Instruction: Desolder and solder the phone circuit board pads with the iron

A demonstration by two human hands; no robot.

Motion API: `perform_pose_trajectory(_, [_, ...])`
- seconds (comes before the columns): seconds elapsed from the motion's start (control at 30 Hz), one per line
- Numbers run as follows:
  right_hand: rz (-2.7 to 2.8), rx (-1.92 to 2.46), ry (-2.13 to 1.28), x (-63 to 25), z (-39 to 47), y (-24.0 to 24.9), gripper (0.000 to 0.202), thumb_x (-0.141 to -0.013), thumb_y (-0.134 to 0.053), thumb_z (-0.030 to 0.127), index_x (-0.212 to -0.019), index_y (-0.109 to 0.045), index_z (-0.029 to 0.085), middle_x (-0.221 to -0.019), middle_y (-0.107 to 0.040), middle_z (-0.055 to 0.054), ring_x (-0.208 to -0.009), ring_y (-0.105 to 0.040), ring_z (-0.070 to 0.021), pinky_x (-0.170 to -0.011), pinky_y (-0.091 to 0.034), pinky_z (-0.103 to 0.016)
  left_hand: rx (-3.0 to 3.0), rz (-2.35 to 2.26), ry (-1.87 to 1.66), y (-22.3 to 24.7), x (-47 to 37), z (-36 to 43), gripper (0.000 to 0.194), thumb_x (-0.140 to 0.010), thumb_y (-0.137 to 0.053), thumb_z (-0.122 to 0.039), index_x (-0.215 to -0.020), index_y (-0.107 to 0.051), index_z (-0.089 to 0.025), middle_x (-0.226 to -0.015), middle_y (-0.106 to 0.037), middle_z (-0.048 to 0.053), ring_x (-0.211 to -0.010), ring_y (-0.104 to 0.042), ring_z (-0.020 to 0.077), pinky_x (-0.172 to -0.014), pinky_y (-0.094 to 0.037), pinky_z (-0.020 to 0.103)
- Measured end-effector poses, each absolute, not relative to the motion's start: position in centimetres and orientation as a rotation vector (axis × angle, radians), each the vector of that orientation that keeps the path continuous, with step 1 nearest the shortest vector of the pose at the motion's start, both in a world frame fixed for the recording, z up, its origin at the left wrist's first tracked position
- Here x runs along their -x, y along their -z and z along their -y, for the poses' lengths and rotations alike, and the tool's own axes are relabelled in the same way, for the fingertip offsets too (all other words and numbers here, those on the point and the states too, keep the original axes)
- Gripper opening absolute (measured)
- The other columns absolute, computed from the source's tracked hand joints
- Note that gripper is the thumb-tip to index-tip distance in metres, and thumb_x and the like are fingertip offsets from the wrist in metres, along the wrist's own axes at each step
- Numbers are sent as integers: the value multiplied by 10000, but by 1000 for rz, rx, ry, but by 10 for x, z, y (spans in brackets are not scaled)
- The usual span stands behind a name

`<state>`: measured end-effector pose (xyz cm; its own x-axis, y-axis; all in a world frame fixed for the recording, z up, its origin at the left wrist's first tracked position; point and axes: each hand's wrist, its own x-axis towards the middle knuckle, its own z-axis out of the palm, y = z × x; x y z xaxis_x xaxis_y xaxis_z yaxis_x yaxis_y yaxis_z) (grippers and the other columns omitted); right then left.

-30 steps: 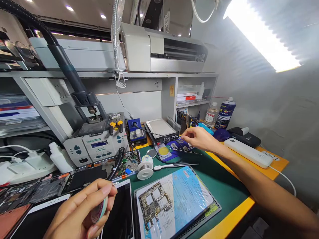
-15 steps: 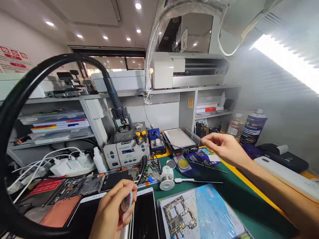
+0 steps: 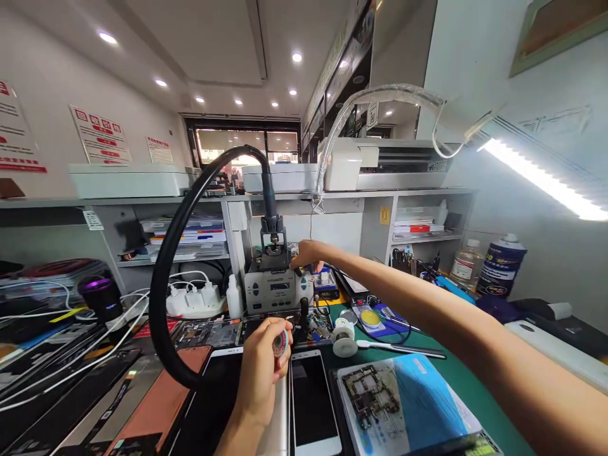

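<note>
My left hand is closed around a small round spool, above the phones near the bottom middle. My right hand reaches across to the top of the grey soldering station, at its right side where yellow-handled pliers show in the earlier frame; its fingertips and anything in them are too small to make out. A white-framed phone lies below my left hand. To its right, a circuit board rests on a blue and white pad. A solder reel stands behind the pad.
A thick black hose arches at the left, up to a holder above the station. White plugs fill a power strip. A bottle and a spray can stand at the right, under a bright lamp.
My right hand has moved left from above the blue mat to the station's top. The view has swung left and up. My left hand still holds the spool.
</note>
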<state>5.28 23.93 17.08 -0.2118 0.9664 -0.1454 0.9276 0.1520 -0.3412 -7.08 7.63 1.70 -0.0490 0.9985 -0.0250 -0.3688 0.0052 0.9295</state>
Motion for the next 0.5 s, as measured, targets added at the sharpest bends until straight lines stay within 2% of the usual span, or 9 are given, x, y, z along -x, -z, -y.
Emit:
perform_pose_trajectory(0.13, [2250, 1932, -563, -55, -243, -165, 374, -1041, -730, 350, -1370, -679, 180, -1386, -701, -115, -1146, -733, -294, -945, -641, -496, -878, -964, -1379, -21, 68, -73, 370, -1031, -705, -408, -1328, -672, -188, -1307, -721, 98, -1064, -740, 248, -892, -647, 459])
perform_pose_trajectory(0.33, [2147, 1834, -487, -72, -234, -167, 400, -1025, -753, 350, -1359, -682, 140, -1370, -703, -140, -1142, -736, -301, -944, -640, -484, -873, -940, -1343, -26, 67, -69, 377, -1030, -707, -405, -1337, -669, -190, -1318, -717, 100, -1074, -739, 252, -898, -647, 464])
perform_pose_trajectory(0.43, [2108, 1717, -428, -94, -212, -164, 361, -1040, -729, 362, -1349, -695, 177, -1386, -704, -106, -1151, -729, -307, -953, -637, -491, -879, -915, -1319, -27, 70, -69, 377, -1030, -707, -404, -1338, -668, -190, -1314, -718, 99, -1069, -739, 250, -894, -648, 461])
perform_pose_trajectory(0.5, [2084, 1612, -405, -115, -185, -154, 377, -1022, -747, 368, -1336, -710, 163, -1384, -710, -80, -1142, -728, -333, -930, -642, -488, -893, -897, -1296, -28, 73, -69, 371, -1031, -707, -403, -1331, -670, -189, -1301, -722, 97, -1055, -741, 246, -883, -650, 453])
